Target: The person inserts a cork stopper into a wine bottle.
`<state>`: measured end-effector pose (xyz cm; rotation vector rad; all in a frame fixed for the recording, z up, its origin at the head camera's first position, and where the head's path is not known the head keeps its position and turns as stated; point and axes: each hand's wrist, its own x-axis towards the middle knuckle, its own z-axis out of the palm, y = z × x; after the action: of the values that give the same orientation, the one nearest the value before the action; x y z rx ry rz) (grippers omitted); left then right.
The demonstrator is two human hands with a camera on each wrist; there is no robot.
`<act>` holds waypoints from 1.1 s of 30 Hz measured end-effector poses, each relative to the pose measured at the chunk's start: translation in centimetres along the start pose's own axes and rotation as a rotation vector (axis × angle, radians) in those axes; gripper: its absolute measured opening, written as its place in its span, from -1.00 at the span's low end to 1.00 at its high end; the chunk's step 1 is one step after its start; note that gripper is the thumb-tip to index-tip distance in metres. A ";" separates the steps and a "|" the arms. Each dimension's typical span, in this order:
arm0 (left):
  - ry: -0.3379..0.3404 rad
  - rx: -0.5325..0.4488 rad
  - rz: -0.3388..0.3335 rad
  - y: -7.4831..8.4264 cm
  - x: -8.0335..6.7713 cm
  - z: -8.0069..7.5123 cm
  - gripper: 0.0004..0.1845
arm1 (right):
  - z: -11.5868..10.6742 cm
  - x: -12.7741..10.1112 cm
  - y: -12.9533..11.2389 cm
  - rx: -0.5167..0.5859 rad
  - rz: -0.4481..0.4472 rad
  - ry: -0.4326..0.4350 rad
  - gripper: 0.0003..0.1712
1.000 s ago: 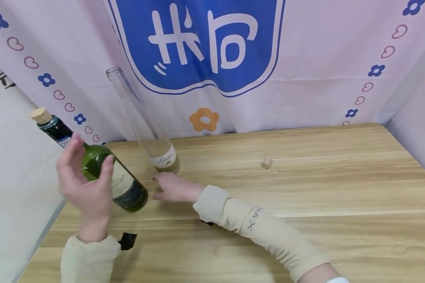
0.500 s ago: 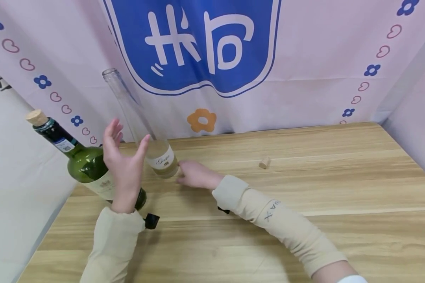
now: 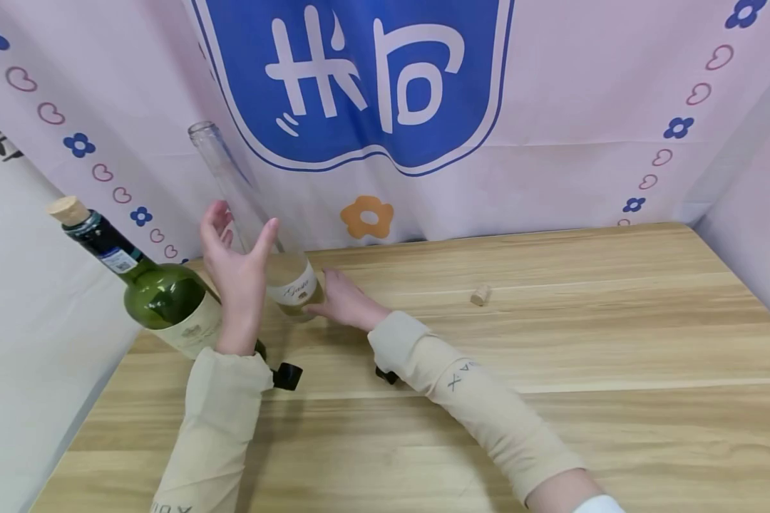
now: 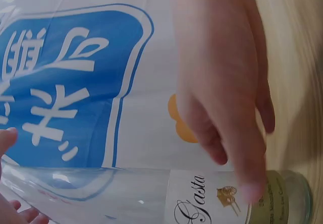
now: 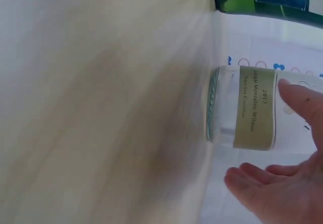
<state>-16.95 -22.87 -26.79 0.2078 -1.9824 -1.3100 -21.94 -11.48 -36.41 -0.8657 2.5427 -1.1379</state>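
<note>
Two bottles stand near the back-left corner of the wooden table (image 3: 552,342). One is a clear glass bottle (image 3: 257,221), uncorked, with a pale label at its base; it stands close to the back edge. One is a green wine bottle (image 3: 147,285), corked, standing just to its left, nearer the left edge.

Left hand (image 3: 237,274): raised beside the clear glass bottle, palm toward it, fingers straight and slightly spread, thumb apart from the fingers. Contact with the glass cannot be confirmed from the head view.

Right hand (image 3: 343,299): positioned at the base of the clear glass bottle on its right side. The fingers are straight and relaxed, held loosely together. In the right wrist view, one fingertip (image 5: 303,100) lies against the label; the remaining fingers lie under the bottle without closing round it.

One loose cork (image 3: 480,294) lies on the table, well apart from both hands, toward the back edge right of centre.

A printed backdrop (image 3: 552,107) hangs behind the back edge.
</note>
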 end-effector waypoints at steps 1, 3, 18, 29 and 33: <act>-0.012 -0.005 -0.023 0.0 0.2 0.1 -0.21 | 0.1 0.2 0.0 0.030 -0.001 0.012 -0.05; -0.029 -0.014 -0.072 -0.1 0.5 0.4 -0.20 | 0.3 0.5 0.0 0.091 -0.021 0.029 -0.09; -0.087 -0.059 -0.197 -1.2 1.8 1.6 -0.31 | 1.2 2.0 -0.1 0.277 -0.058 0.122 -0.18; -0.081 -0.097 -0.119 -1.0 0.5 1.1 -0.50 | 1.1 1.4 -0.1 0.272 -0.118 0.111 -0.12; -0.116 -0.114 -0.096 -0.2 -0.6 0.9 -0.49 | 0.6 0.3 -0.3 0.289 -0.144 0.083 -0.01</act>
<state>-17.13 -22.03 -27.41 0.1776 -2.0070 -1.5226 -21.83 -12.16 -36.56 -0.9537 2.3257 -1.5671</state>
